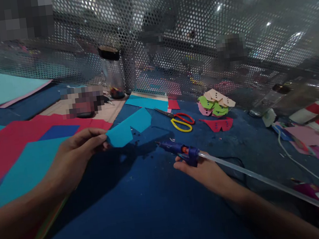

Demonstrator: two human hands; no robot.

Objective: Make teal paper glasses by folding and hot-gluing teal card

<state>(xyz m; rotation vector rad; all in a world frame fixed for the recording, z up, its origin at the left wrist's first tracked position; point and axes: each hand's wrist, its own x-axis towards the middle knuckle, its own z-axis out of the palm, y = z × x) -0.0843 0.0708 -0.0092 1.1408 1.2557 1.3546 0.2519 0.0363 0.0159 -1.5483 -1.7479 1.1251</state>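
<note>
My left hand (pixel 78 150) pinches a light blue cut paper shape (pixel 128 127) by its left end and holds it above the dark blue table (pixel 146 205). My right hand (pixel 202 170) grips a blue glue gun (pixel 179 151) with a long clear glue stick (pixel 255 179) sticking out behind it. The gun's nozzle points left, toward the paper shape, a short way below and right of it.
Red, blue and teal paper sheets (pixel 21 150) lie stacked at the left. Red-and-yellow scissors (pixel 179 121), a red paper cut-out (pixel 219 124) and a pile of coloured cut-outs (pixel 215 103) lie beyond. A perforated metal screen (pixel 196 34) stands behind, with a jar (pixel 112 73) against it. Paper scraps and a white cable (pixel 299 163) lie at the right.
</note>
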